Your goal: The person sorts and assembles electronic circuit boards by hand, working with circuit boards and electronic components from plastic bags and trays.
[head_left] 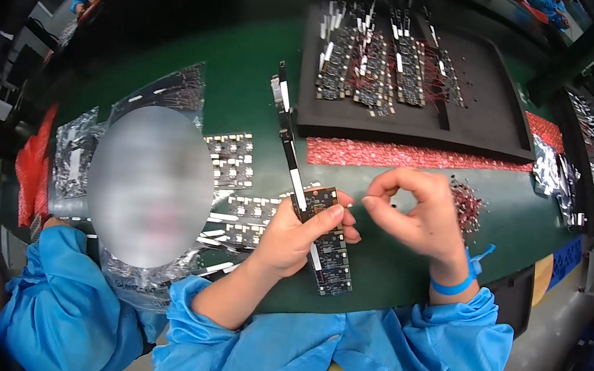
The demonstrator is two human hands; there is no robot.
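Note:
My left hand grips a narrow black circuit board tilted over the table in front of me. A long black-and-white ribbon cable runs up and away from that board. To its right, my right hand is raised with thumb and forefinger curled into a pinch. Whatever is between those fingertips, if anything, is too small to make out. Just beyond my right wrist lies a pile of small parts with red wires.
A black foam tray holds rows of boards with red wires at the back. Pink bubble wrap lies along its front edge. More circuit boards and plastic bags cover the left side, where a co-worker in a blue sleeve sits close.

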